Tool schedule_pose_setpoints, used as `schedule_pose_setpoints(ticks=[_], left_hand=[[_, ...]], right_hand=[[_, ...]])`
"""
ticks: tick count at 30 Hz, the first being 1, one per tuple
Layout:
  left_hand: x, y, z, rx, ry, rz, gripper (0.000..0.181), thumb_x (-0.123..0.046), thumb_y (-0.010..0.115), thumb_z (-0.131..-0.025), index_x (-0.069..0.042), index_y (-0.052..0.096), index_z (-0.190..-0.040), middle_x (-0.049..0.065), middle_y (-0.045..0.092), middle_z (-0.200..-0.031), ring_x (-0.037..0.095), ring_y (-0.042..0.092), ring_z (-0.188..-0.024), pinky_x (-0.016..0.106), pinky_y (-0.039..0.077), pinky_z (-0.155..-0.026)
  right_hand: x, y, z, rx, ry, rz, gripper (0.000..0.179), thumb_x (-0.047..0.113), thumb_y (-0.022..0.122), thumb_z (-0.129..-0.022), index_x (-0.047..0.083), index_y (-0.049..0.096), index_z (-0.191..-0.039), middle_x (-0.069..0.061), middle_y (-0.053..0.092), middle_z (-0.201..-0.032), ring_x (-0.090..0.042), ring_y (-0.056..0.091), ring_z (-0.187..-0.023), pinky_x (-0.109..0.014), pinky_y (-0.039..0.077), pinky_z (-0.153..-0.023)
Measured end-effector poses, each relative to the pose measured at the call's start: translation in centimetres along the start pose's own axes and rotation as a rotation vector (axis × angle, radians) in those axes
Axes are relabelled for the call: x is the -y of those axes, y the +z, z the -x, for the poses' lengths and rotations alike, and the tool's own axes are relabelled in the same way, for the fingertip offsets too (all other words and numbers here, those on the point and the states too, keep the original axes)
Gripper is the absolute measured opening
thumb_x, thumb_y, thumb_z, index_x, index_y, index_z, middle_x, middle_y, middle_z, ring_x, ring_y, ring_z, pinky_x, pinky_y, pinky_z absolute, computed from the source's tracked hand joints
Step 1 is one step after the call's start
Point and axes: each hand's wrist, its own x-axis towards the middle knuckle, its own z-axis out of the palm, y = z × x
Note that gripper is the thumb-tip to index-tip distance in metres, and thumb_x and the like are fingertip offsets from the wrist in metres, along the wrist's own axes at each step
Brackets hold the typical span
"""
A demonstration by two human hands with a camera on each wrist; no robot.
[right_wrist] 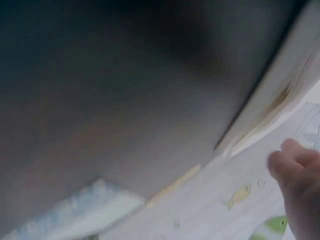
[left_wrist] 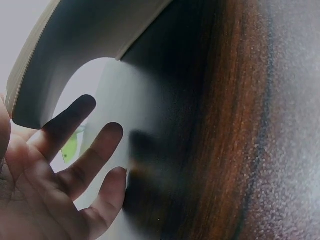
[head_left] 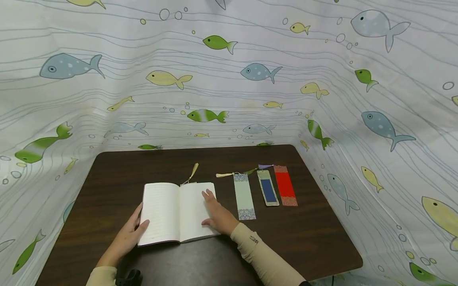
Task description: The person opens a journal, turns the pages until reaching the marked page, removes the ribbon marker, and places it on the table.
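Note:
An open notebook [head_left: 161, 214] with blank-looking, faintly lined pages lies on the dark wooden table. My left hand [head_left: 123, 240] holds its left edge, thumb on the page side. In the left wrist view, the other fingers of the left hand [left_wrist: 60, 180] spread below the notebook's dark cover [left_wrist: 90, 45], which is raised off the table there. Flat fingers of my right hand [head_left: 219, 216] rest on the right page. The right wrist view is blurred and shows part of that hand [right_wrist: 300, 185] by the page edges. A yellow tassel [head_left: 195, 171] sticks out past the notebook's top edge.
Right of the notebook lie three tasselled bookmarks: a pale green one [head_left: 244, 198], one with a blue panel [head_left: 268, 190] and a red one [head_left: 285, 184]. A fish-patterned curtain [head_left: 229, 95] surrounds the table [head_left: 307, 238] at the back and sides.

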Motion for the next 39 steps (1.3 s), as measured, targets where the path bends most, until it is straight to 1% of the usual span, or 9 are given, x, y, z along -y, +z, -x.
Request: schedule_pose_setpoints(ticks=[7,11,17,22,26,29,33,37,39], left_hand=[[-0.1,0.0,0.1,-0.011,0.020,-0.005,0.083,-0.040,0.049,-0.108,-0.008,-0.005,-0.163,0.040,0.039,-0.148,0.028,0.063,-0.108,0.048,0.047,-0.092],[-0.1,-0.1,0.2,-0.010,0.004,-0.008,0.083,-0.041,0.048,-0.108,-0.010,-0.006,-0.163,0.039,0.036,-0.150,0.028,0.064,-0.107,0.046,0.048,-0.091],[0.0,-0.1,0.2,-0.018,0.033,-0.020,0.083,-0.040,0.048,-0.108,-0.007,-0.005,-0.163,0.040,0.036,-0.149,0.035,0.060,-0.116,0.053,0.046,-0.095],[0.1,0.0,0.2,-0.027,0.059,-0.018,0.081,-0.036,0.049,-0.109,-0.005,-0.003,-0.163,0.041,0.038,-0.147,0.032,0.062,-0.112,0.049,0.048,-0.091],[0.1,0.1,0.1,-0.025,0.057,0.012,0.080,-0.034,0.049,-0.109,-0.006,-0.004,-0.163,0.041,0.039,-0.147,0.021,0.065,-0.100,0.034,0.050,-0.082],[0.2,0.1,0.0,-0.027,0.058,0.034,0.079,-0.034,0.047,-0.109,-0.008,-0.004,-0.163,0.041,0.040,-0.147,0.020,0.066,-0.097,0.031,0.051,-0.079],[0.2,0.2,0.1,-0.043,0.100,0.060,0.070,-0.035,0.036,-0.112,-0.007,-0.002,-0.163,0.040,0.029,-0.154,0.042,0.056,-0.123,0.051,0.045,-0.100],[0.2,0.1,0.2,-0.051,0.161,0.128,0.060,-0.031,0.023,-0.114,-0.004,0.001,-0.163,0.036,0.003,-0.162,0.059,0.008,-0.146,0.076,0.012,-0.109],[0.2,0.1,0.1,-0.056,0.160,0.114,0.063,-0.031,0.027,-0.113,-0.003,0.000,-0.162,0.038,0.012,-0.161,0.057,0.020,-0.144,0.071,0.020,-0.110]], right_hand=[[-1.3,0.1,0.5,0.233,0.100,0.178,0.102,0.044,0.086,-0.073,0.015,0.038,-0.158,-0.009,0.026,-0.167,-0.022,0.024,-0.153,-0.057,0.029,-0.116],[-1.5,0.4,0.5,0.122,0.088,0.233,0.094,0.046,0.084,-0.076,0.014,0.044,-0.155,-0.012,0.033,-0.164,-0.026,0.031,-0.150,-0.057,0.033,-0.114],[-0.5,0.6,-0.3,-0.045,0.084,0.260,0.102,0.048,0.080,-0.082,0.001,0.030,-0.157,-0.017,0.036,-0.160,-0.030,0.039,-0.146,-0.056,0.037,-0.111],[0.8,0.7,-1.0,-0.058,-0.011,0.070,0.098,0.044,0.073,-0.092,-0.002,0.018,-0.159,-0.017,0.036,-0.160,-0.026,0.038,-0.146,-0.052,0.035,-0.113],[2.2,0.8,-1.3,0.034,-0.120,-0.220,0.092,0.039,0.067,-0.099,0.004,0.010,-0.162,-0.016,0.028,-0.165,-0.025,0.031,-0.150,-0.039,0.029,-0.118],[3.4,0.9,-1.5,0.107,-0.218,-0.285,0.089,0.038,0.067,-0.099,0.010,0.013,-0.163,-0.012,0.022,-0.167,-0.021,0.026,-0.152,-0.034,0.026,-0.119],[4.8,1.3,-1.7,0.154,-0.322,-0.169,0.079,0.041,0.068,-0.097,0.015,0.029,-0.160,-0.007,0.021,-0.168,-0.015,0.023,-0.152,-0.041,0.030,-0.118],[5.5,1.9,-1.6,0.197,-0.352,-0.011,0.071,0.047,0.063,-0.099,0.022,0.035,-0.159,-0.002,0.022,-0.168,-0.012,0.019,-0.153,-0.049,0.032,-0.115],[5.7,2.1,-1.6,0.208,-0.352,0.041,0.069,0.048,0.060,-0.100,0.024,0.035,-0.159,0.000,0.023,-0.167,-0.012,0.018,-0.153,-0.050,0.033,-0.115]])
